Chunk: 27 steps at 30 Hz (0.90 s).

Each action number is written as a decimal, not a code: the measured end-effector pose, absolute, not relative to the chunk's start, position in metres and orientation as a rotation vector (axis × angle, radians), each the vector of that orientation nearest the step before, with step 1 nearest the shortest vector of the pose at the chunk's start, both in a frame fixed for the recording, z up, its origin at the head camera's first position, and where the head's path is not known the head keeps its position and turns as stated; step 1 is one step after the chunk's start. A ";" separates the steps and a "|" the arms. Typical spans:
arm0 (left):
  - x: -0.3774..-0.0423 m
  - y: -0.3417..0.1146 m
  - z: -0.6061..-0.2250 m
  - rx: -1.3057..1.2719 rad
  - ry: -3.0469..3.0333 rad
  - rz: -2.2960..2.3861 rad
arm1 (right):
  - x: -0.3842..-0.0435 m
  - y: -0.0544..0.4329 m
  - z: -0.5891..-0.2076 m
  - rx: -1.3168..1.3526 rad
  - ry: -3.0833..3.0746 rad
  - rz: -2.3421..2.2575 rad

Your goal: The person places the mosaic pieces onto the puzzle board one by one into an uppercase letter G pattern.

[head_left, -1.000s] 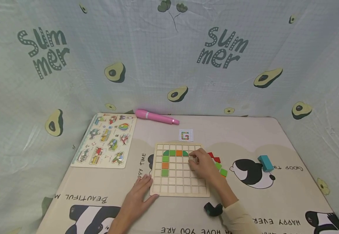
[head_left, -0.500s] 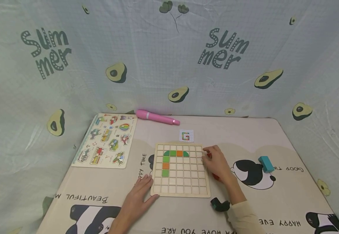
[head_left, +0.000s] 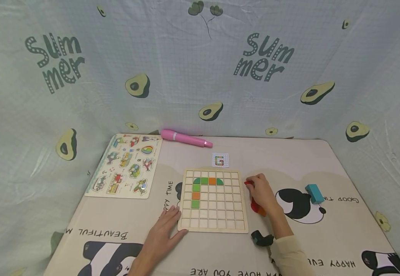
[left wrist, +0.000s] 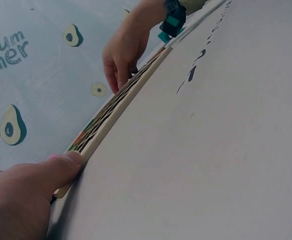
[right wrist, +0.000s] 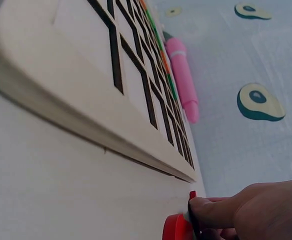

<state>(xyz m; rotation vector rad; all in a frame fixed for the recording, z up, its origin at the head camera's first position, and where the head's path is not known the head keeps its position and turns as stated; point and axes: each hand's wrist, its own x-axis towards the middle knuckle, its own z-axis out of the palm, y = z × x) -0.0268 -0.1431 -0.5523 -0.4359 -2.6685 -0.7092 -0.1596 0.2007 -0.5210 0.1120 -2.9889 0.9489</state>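
Observation:
A wooden grid board [head_left: 223, 212] lies flat, with several green and orange tiles [head_left: 204, 180] in its cells along the upper row and left column. My left hand [head_left: 162, 234] rests at the board's lower-left corner with fingers extended; in the left wrist view its thumb [left wrist: 66, 167] lies against the board's edge. Just right of the board, my right hand [head_left: 263, 193] pinches a small red tile [right wrist: 192, 194] at the fingertips. Under and beside that hand lie a red piece [head_left: 254, 206] and an orange tile [head_left: 262, 212], with others hidden by the palm.
A small pattern card [head_left: 220, 160] lies behind the board, and a pink pen-shaped object [head_left: 186, 138] behind that. At the left is a picture puzzle board [head_left: 124, 166]. A teal block [head_left: 314, 193] lies to the right. The right wrist wears a dark band [head_left: 262, 239].
My right hand has moved from above the board's upper right to the loose pieces beside it, and now pinches a red tile. The left hand has stayed put.

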 end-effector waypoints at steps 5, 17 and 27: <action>-0.026 -0.142 -0.552 -0.426 -2.679 -0.725 | -0.162 0.202 -0.522 0.084 -3.006 0.949; -0.027 -0.143 -0.552 -0.436 -2.681 -0.719 | -0.159 0.197 -0.516 0.129 -2.929 0.980; -0.028 -0.143 -0.553 -0.412 -2.701 -0.724 | -0.144 0.174 -0.504 0.192 -2.891 1.073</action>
